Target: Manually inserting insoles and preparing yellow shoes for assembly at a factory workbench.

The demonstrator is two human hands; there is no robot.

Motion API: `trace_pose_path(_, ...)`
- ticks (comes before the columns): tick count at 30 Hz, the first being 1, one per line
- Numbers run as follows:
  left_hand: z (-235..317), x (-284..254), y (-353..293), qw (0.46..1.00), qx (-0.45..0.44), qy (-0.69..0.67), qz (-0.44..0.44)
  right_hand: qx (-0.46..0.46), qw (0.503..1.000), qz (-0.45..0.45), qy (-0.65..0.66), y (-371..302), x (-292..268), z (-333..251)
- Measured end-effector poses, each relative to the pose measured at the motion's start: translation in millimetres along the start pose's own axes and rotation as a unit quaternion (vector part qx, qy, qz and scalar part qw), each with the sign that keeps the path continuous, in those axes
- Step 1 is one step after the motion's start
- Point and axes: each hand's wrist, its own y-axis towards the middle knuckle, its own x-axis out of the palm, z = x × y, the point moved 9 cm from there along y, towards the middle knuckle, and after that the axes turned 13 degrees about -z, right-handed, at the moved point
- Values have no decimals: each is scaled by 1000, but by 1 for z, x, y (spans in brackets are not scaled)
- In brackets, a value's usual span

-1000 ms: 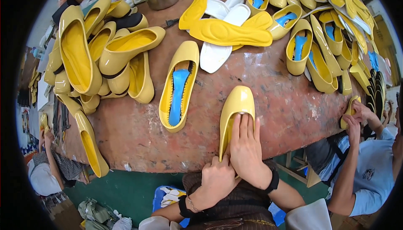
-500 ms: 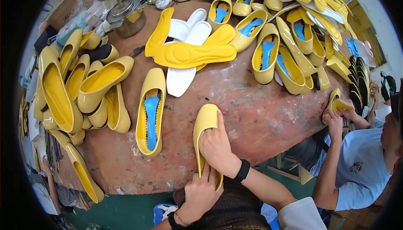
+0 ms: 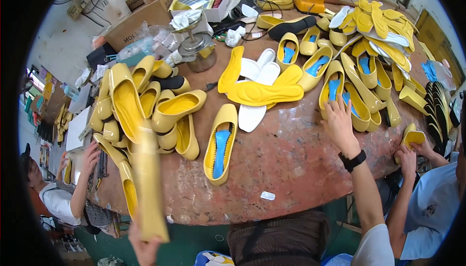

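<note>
My left hand (image 3: 143, 245) grips one end of a yellow shoe (image 3: 152, 193), smeared by motion, beside the pile of yellow shoes (image 3: 127, 102) on the left. Over on the right, my right hand (image 3: 339, 126) reaches across the table, fingers apart. Its fingertips overlap the near end of a yellow shoe (image 3: 334, 74) with a blue piece inside; whether they press on it I cannot tell. Another such shoe (image 3: 227, 116) with a blue piece stands alone mid-table. Yellow padded insoles (image 3: 264, 93) and white ones (image 3: 252, 118) lie behind it.
At the far right a heap of insoles (image 3: 374, 20) rises behind several shoes. A metal pot (image 3: 201, 62) stands at the back. One co-worker's hands (image 3: 407, 156) hold a shoe at right; another person (image 3: 58, 198) is at left. A small white label (image 3: 268, 195) lies near the table edge.
Both hands have parted from the lap area. The left hand has carried the shoe to the left pile; the right has let go of it and moved right to the other shoes. The view has shifted.
</note>
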Motion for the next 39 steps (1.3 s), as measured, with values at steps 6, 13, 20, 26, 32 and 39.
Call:
trace_pose_path(6,-66,-169,-4,940,-18,254,227,-170,887,-263,339,-12,7,-102)
trace_pose_path(13,-200,-174,6,924,-147,311,167,-99,915,-228,318,72,5,-127)
trace_pose_path(20,-145,-120,-19,872,-200,380,235,-147,958,-118,218,98,91,-118)
trace_pose_path(26,-44,58,48,949,-16,300,98,-37,906,-251,340,88,59,-109)
trace_pose_path(32,9,218,92,960,123,231,-103,39,676,-56,734,35,-71,-84)
trace_pose_path(39,-14,231,122,967,161,192,-42,119,464,-72,875,-74,-82,-23)
